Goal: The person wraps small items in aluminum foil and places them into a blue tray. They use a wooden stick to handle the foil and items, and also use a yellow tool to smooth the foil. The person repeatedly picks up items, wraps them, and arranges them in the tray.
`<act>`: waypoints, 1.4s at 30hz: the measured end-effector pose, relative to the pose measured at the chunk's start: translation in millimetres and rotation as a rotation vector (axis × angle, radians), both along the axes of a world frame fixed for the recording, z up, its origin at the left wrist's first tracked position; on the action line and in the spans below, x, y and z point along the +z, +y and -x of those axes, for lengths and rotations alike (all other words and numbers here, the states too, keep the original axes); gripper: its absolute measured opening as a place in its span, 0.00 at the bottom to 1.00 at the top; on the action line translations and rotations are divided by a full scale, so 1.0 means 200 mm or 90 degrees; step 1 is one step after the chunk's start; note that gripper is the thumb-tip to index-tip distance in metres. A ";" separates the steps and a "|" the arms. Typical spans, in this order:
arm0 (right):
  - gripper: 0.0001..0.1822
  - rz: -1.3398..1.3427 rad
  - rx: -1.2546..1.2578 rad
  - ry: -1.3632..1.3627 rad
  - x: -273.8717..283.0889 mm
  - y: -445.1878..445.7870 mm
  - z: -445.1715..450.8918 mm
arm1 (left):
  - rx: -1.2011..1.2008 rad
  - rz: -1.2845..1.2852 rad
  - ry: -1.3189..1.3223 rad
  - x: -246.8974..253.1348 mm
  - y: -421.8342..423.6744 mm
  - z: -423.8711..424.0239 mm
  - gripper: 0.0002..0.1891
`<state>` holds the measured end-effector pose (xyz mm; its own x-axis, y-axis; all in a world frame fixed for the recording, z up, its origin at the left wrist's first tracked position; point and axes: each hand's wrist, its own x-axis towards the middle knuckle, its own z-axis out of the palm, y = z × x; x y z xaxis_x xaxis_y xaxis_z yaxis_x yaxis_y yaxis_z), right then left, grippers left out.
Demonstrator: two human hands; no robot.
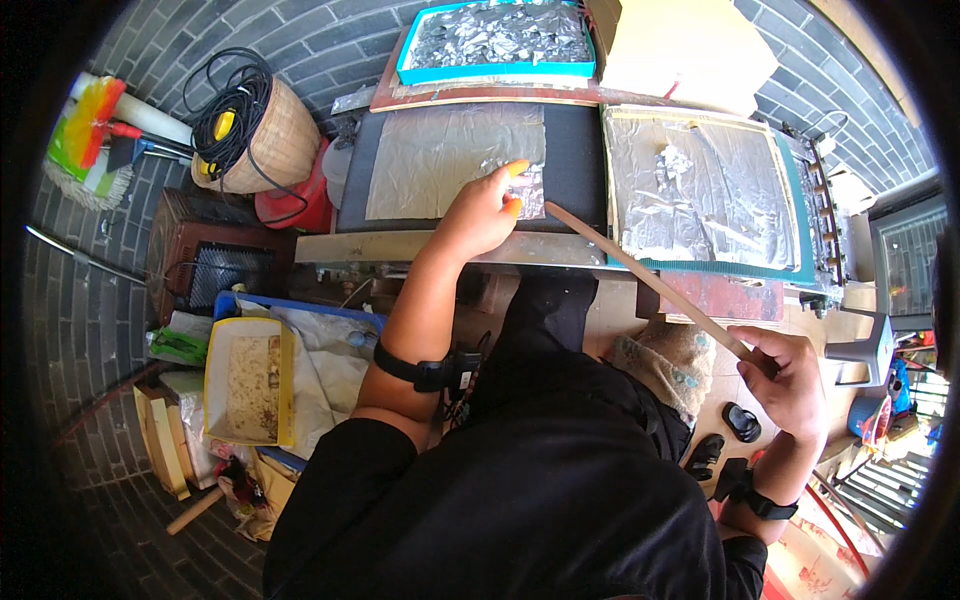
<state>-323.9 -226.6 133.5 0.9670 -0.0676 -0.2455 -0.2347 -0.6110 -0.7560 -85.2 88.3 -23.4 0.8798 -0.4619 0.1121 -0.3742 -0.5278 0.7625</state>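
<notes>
My left hand (481,214) is over the right part of a wrinkled foil-like sheet (427,165) on a dark mat (576,150). Orange finger covers sit on two of its fingertips, which are apart with no held thing visible between them. Crumpled silvery bits (531,187) lie beside these fingers. In my right hand (784,382) is the near end of a long, flat wooden stick (645,274). It slants up and left, its far tip by the sheet's lower right corner. Right of the mat lies a stack of silvery foil sheets (705,202) with a loose flake on top.
A turquoise tray (495,71) of foil scraps stands at the back, beside a large pale box (679,52). A metal strip (360,247) edges the bench. Left are a wicker basket (281,142) with coiled black cable and a yellow tray (285,420). A grey stool (862,349) stands right.
</notes>
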 end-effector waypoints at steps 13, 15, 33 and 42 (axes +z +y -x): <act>0.20 -0.032 0.020 0.028 -0.04 0.00 -0.02 | 0.041 -0.041 -0.010 0.06 0.01 0.05 0.30; 0.20 -0.031 0.027 0.033 -0.04 0.00 -0.03 | 0.046 -0.075 0.010 0.06 0.01 0.05 0.30; 0.21 -0.109 0.018 -0.017 -0.12 0.04 -0.05 | 0.206 0.233 0.274 0.00 0.02 -0.05 0.25; 0.19 -0.101 -0.007 -0.017 -0.13 0.04 -0.06 | 0.231 0.218 0.285 0.04 0.02 -0.05 0.25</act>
<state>-311.0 -217.7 107.0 0.9729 -0.0413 -0.2277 -0.2192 -0.4801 -0.8494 -75.8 92.5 -15.7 0.9683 -0.1314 -0.2125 0.1731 -0.2606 0.9498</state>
